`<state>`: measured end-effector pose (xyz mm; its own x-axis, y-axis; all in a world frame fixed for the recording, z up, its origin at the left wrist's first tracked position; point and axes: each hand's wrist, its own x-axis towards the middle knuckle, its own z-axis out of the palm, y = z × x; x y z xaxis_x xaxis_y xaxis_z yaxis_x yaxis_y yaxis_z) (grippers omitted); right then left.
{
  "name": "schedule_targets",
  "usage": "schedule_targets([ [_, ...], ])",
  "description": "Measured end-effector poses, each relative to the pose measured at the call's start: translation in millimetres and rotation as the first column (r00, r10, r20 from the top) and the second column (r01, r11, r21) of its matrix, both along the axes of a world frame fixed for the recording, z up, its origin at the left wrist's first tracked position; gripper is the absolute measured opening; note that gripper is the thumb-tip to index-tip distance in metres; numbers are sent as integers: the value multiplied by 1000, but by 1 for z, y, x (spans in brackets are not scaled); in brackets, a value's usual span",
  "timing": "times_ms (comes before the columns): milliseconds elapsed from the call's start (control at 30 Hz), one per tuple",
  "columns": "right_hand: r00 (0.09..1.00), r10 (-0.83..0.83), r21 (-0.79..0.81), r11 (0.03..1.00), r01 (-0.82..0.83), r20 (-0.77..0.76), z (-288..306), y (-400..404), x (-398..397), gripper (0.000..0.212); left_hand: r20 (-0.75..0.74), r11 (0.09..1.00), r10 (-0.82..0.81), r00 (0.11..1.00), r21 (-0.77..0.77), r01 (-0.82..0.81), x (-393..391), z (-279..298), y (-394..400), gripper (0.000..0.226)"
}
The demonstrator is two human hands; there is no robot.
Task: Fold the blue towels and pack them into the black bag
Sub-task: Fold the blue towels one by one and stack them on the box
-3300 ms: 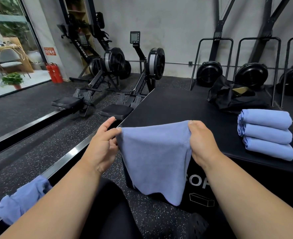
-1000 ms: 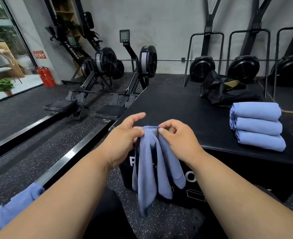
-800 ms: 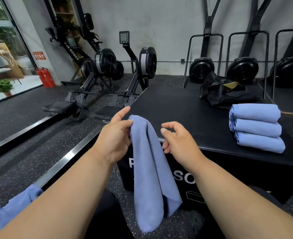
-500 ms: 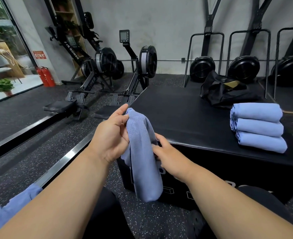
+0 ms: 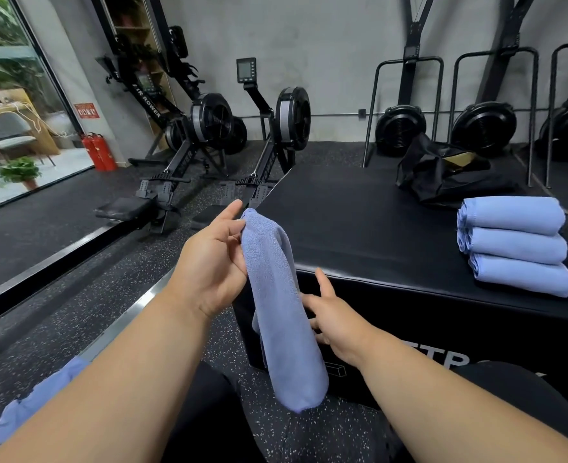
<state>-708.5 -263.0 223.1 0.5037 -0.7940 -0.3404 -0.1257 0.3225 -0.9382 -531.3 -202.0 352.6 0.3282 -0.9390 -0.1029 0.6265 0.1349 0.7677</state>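
My left hand pinches the top of a blue towel that hangs down, folded into a long narrow strip, in front of the black box. My right hand is beside the strip's middle with its fingers spread and touching the cloth from behind. Three folded blue towels are stacked on the box's right side. The black bag lies crumpled and open at the box's far right. A loose blue towel lies low on my left.
Two rowing machines stand on the speckled rubber floor to the left of the box. Fan machines behind metal rails line the back wall. Red fire extinguishers stand by the glass door.
The towel went from spread between both hands to a narrow hanging strip. My right hand let go of the top edge and moved down to the strip's middle.
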Motion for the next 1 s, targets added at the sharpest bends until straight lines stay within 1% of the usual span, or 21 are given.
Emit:
schedule_targets([
  [33,1000,1,13,1000,-1,10,-2,0,0,86,-9,1000,-8,1000,-4,8,1,0,0,46],
  [100,997,-32,96,995,24,77,-6,-1,2,88,-23,1000,-21,1000,-15,21,2,1,1,46],
  [233,946,-185,313,945,97,267,-11,-2,5,88,-18,999,-37,999,-23,36,3,2,4,44],
  [333,918,-234,383,918,101,321,-12,-6,7,88,-23,999,-41,999,-19,41,3,2,5,44],
  [533,933,-191,397,916,58,304,-14,-4,10,86,-22,1000,-26,999,-12,26,3,3,7,44],
  [667,927,-193,394,918,54,322,-16,1,11,85,-27,1000,-28,999,-8,27,4,4,6,44],
  [833,875,-278,394,912,111,397,-16,-7,8,87,-26,1000,-29,999,-4,29,8,2,5,45],
  [933,862,-296,334,929,160,411,2,-17,3,82,12,1000,-1,1000,18,0,15,-2,6,45],
  [1000,815,-349,273,931,244,462,21,-39,-12,79,41,998,38,998,39,-39,21,-6,6,45],
])
